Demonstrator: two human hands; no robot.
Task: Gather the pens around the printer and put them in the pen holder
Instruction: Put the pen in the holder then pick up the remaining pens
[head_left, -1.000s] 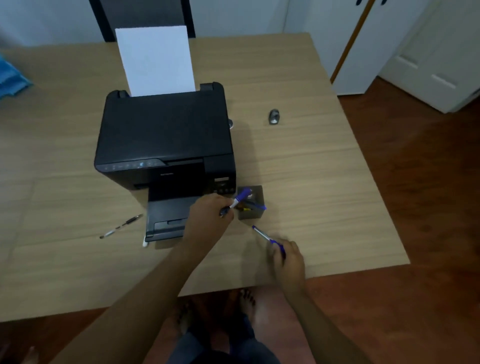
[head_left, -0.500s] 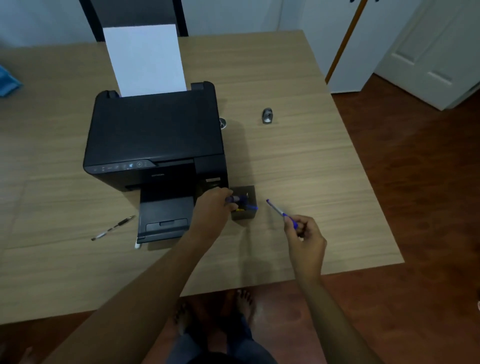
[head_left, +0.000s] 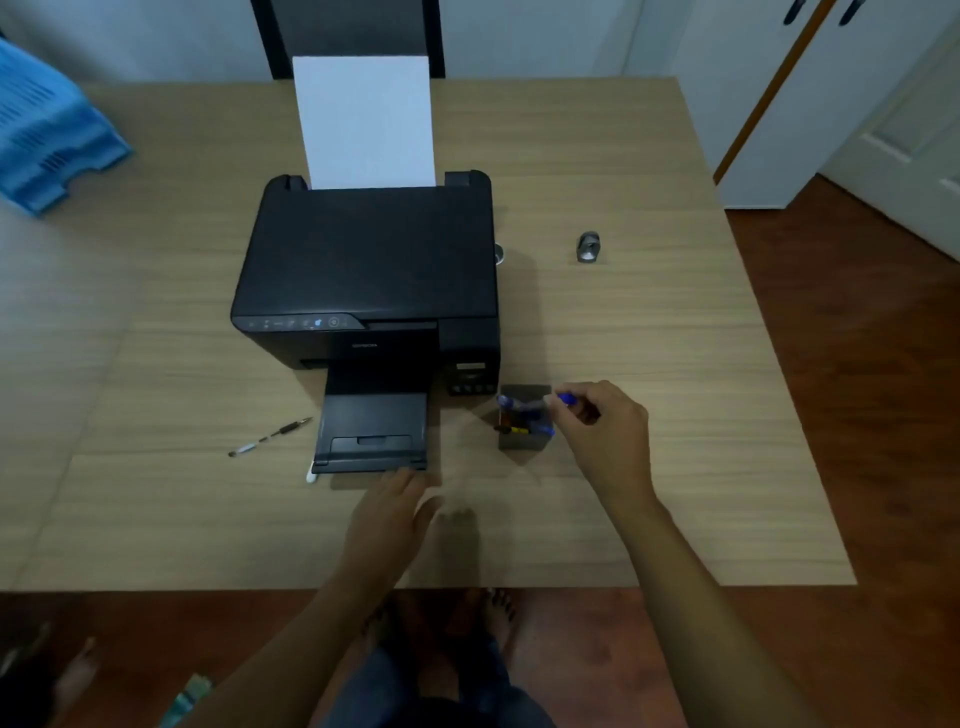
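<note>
A black printer (head_left: 371, 270) stands mid-table with white paper upright in its rear feed. Right of its front corner sits a small grey pen holder (head_left: 523, 442) with several pens inside. My right hand (head_left: 605, 439) pinches a blue pen (head_left: 563, 399) whose tip reaches over the holder's rim. My left hand (head_left: 392, 512) hovers flat, fingers apart and empty, just in front of the printer's output tray (head_left: 371, 439). A black-and-white pen (head_left: 270, 436) lies on the table left of the tray. A white pen end (head_left: 310, 475) pokes out at the tray's front left corner.
A blue stacked paper tray (head_left: 47, 140) sits at the table's far left. A small grey metal object (head_left: 588, 247) lies right of the printer. The wooden table's (head_left: 675, 467) front edge runs close to my body, with bare feet on the floor below.
My left hand let go of its pen at the holder and pulled back toward the output tray. My right hand carried the blue pen leftward up to the holder.
</note>
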